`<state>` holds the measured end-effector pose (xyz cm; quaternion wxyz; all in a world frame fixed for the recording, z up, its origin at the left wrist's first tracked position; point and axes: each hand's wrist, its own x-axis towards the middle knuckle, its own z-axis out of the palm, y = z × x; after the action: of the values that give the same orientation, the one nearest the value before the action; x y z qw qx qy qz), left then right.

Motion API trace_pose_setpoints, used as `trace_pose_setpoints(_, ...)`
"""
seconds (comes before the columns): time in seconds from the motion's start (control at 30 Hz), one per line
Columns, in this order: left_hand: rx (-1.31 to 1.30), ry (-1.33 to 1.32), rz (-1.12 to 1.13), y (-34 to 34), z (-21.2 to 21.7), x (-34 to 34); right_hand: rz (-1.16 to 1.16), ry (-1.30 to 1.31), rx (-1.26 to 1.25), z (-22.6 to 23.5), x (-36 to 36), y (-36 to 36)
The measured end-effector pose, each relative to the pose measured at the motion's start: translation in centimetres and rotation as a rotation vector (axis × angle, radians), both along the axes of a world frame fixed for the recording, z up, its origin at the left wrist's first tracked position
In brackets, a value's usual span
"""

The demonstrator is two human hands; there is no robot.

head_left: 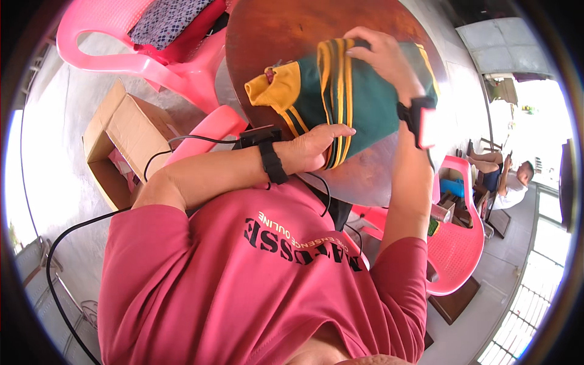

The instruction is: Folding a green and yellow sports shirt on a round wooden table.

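A dark green shirt [380,112] with yellow stripes lies folded on a round brown table [274,30] in front of me. Its yellow collar [283,88] points to the left. My right hand [380,58] pinches the far end of a striped band, fingers bent over the cloth. At the near end of that band, my left hand [313,146] grips the fabric with the thumb stretched on top; its other fingers are mostly hidden. Both wrists carry black straps with small devices.
A pink plastic chair [109,64] holding patterned cloth stands at the far left, above an open cardboard box [143,118]. Another pink chair [456,246] is at the right. Black cables [67,237] trail from my left wrist. A person [511,182] sits farther right.
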<state>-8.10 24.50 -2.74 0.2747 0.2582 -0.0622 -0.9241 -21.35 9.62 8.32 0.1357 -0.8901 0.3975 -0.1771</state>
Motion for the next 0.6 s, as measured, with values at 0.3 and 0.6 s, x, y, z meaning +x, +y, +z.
trace_pose_setpoints(0.3, 0.156, -0.007, -0.076, -0.1, -0.8, 0.3, 0.027, -0.026, -0.043, -10.3, 2.5, -2.2)
trace_pose_setpoints(0.6, 0.082, 0.086, 0.023, 1.3, -1.6, -0.4, 0.107, -0.11, -0.213, -9.8, 4.7, -0.4)
